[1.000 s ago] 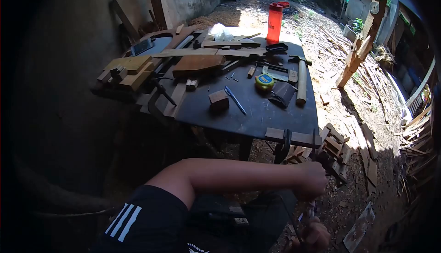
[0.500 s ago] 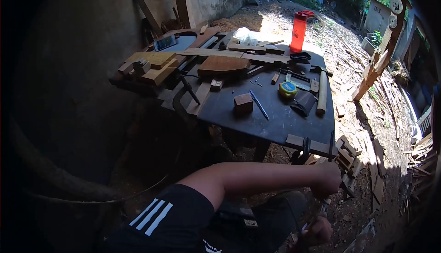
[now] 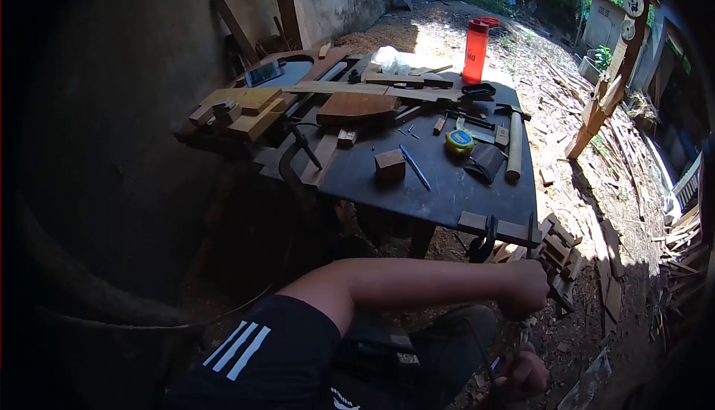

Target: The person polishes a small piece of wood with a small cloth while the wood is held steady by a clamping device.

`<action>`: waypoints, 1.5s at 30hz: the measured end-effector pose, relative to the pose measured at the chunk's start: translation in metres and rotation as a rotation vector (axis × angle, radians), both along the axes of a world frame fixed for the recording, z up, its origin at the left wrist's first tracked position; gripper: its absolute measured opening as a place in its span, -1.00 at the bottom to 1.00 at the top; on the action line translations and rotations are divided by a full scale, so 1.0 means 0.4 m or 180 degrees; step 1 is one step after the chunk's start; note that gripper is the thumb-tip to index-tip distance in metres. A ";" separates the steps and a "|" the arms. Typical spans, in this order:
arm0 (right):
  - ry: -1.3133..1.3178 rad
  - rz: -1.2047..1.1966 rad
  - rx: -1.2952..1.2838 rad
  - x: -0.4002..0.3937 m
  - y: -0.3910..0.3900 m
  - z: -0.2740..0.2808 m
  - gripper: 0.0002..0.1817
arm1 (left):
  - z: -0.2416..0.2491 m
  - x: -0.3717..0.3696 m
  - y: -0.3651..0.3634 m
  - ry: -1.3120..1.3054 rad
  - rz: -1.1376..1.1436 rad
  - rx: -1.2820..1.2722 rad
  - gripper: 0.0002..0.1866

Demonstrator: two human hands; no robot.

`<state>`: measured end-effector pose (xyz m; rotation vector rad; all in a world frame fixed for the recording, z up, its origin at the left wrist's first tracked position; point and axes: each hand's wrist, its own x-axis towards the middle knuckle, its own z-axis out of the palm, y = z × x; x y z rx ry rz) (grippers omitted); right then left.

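Note:
My left hand [image 3: 523, 291] is closed in a fist at the end of my outstretched left arm, just below the table's right front corner. What its fingers grip is hidden. Below it, my right hand [image 3: 526, 374] is also closed, with its fingers curled. A small metallic piece [image 3: 526, 333] shows between the two hands, too dark to name. A thin dark cord [image 3: 480, 343] runs down beside my right hand. Close above my left hand, a clamp [image 3: 484, 240] holds a wooden strip [image 3: 514, 231] at the table's edge.
On the dark table [image 3: 447, 201] lie a wooden block [image 3: 389, 166], a pen [image 3: 415, 168], a tape measure [image 3: 459, 142], a hammer [image 3: 515, 145] and boards [image 3: 357, 108]. A red bottle [image 3: 474, 52] stands at the back. Wood offcuts [image 3: 558, 250] lie on the ground at right.
The whole view has shifted slightly, so the table and its things appear a little to the left. Both hands stay close together, with my right hand slightly turned.

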<state>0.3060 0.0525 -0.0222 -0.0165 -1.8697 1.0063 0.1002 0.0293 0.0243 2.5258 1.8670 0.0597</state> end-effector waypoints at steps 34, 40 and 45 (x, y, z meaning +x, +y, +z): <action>0.0271 -0.0064 -0.0495 -0.046 0.024 -0.028 -0.46 | -0.055 -0.019 0.036 -0.0183 0.0544 0.0216 -0.71; 0.0373 -0.0527 -0.0815 -0.034 0.053 -0.093 -0.50 | -0.045 -0.016 0.037 -0.0217 0.0554 0.0094 -0.78; 0.0385 -0.0558 -0.0693 -0.028 0.071 -0.112 -0.50 | -0.052 -0.018 0.035 -0.0220 0.0540 0.0165 -0.80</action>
